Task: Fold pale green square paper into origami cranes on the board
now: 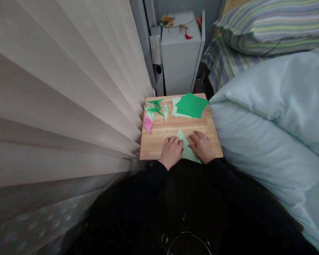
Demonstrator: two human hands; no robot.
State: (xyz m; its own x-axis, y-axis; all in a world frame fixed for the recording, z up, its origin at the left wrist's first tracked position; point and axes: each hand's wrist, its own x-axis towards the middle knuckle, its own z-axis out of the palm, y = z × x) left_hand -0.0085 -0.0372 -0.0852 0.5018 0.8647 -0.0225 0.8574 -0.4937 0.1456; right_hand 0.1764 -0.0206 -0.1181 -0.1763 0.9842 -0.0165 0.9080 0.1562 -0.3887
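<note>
A light green sheet of origami paper [187,150], folded into a triangle-like shape, lies between my hands on a small wooden tabletop [162,130]. Its narrow tip points away from me. My left hand [171,151] has its fingers curled together at the paper's left edge, the thumb against it. At the right edge rests my right hand [202,146], fingers bent but apart, thumb and fingertips on or beside the paper. Both hands cover parts of the sheet's edges.
Folded green paper pieces [155,109] and a pink folded piece [148,124] lie at the board's far left. A stack of green sheets [192,105] sits far right. A curtain [101,92] hangs left, bedding [255,117] lies right, and a white cabinet [178,62] stands behind.
</note>
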